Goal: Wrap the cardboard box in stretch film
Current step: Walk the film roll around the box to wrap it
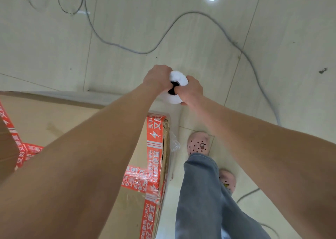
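Head view: L hand (157,79) and R hand (191,91) both grip one stretch-film roll (179,77), held end-up over the floor (200,38). The fingers (189,79) are curled tight round its top end, w/ some tips hooked at the dark core. The cardboard box (54,122), banded in red printed tape (154,147), sits below-left of the fingers, nearer the wearer. A crinkled bit of clear film (174,143) shows at the box edge, between fingers and feet.

Risks, as judged:
- That film bit looks loosely caught, so a hard pull could strip it off the corner.
- Too much tension could neck or tear the film.
- The grey cable (127,47) beyond the fingers is a trip hazard while circling the box.

Count: 1 box, 1 roll, 2 hands, 2 pink clogs (198,144), at least 2 cable runs.
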Available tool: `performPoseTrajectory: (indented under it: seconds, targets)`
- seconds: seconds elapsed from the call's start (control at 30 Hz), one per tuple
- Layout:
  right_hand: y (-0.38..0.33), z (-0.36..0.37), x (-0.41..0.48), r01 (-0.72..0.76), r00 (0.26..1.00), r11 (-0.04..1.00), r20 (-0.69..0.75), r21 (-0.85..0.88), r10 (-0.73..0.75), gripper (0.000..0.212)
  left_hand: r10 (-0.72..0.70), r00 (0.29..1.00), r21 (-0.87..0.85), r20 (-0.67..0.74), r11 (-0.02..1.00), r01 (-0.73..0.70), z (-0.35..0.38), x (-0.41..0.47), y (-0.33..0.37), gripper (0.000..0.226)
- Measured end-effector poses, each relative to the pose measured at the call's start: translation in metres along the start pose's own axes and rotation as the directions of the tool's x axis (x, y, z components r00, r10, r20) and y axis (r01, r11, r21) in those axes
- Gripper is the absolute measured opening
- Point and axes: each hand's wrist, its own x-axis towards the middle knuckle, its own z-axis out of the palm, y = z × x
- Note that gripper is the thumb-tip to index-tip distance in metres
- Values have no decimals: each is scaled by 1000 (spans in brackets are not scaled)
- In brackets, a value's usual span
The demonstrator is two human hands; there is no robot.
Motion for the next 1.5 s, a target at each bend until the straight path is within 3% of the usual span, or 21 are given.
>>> performPoseTrajectory:
  seconds: [0.2,0.27,0.33,0.43,0.53,0.6,0.7,0.8,0.9,1.0,1.17,1.4,1.5]
  targets:
    - [-31,1,6,214,973,930,-17,-300,-230,40,-174,985,-257,-2,952,167,-11,-1,-21,13]
    - [-39,3,10,271,957,911,-18,-312,-291,33,-224,974,-317,-19,926,206,-15,0,-27,16]
    - [-43,7,10,306,946,918,-31,-251,-324,42,-273,962,-358,-20,900,248,-17,2,-34,16]
    - [-42,12,13,169,983,982,-53,-84,-174,70,-276,961,-373,-8,893,253,-18,6,-36,22]
    - [-42,15,13,-49,998,996,51,73,46,75,-185,983,-321,-1,931,175,-20,11,-29,42]
    - [-45,16,17,-20,999,1000,45,22,19,71,-174,984,-382,26,908,171,-25,11,-26,46]
    - [-53,13,22,100,995,989,25,-108,-98,63,-197,980,-425,-2,888,177,-28,11,-29,14]
    - [-67,10,24,227,974,941,61,-252,-219,48,-297,954,-543,24,798,262,-27,7,-35,16]
    - [-73,9,25,270,963,944,31,-188,-269,48,-375,924,-629,72,702,334,-33,6,-40,24]
    - [-71,16,25,249,965,965,-58,-85,-254,58,-410,911,-639,48,688,344,-46,8,-46,26]
    - [-70,20,28,135,988,987,85,-91,-127,68,-392,920,-572,20,750,332,-45,4,-39,24]
    - [-80,9,38,340,935,904,196,-258,-296,65,-490,871,-720,39,591,365,-35,-4,-33,21]
    - [-79,11,38,407,907,883,220,-235,-359,61,-551,834,-759,13,538,367,-38,-8,-36,21]
